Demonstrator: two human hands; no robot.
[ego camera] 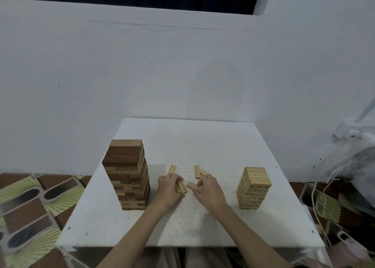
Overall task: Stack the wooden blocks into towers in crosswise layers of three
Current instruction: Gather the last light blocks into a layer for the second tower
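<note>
A tall tower [127, 174] of light and dark wooden blocks stands at the table's left. A shorter tower [253, 187] of pale blocks stands at the right. Between them lie loose blocks: one [172, 169] just beyond my left hand, one [196, 171] upright in the picture beyond my right hand, and another [204, 173] beside it. My left hand [169, 188] grips two blocks [181, 187] in curled fingers. My right hand [209, 188] pinches one block [194, 186] that lies on the table.
The white table [188, 227] stands against a white wall [182, 64]. Patterned flooring [30, 202] shows to the left. Cables and a plastic bag [357, 166] crowd the right side. My legs show under the near edge.
</note>
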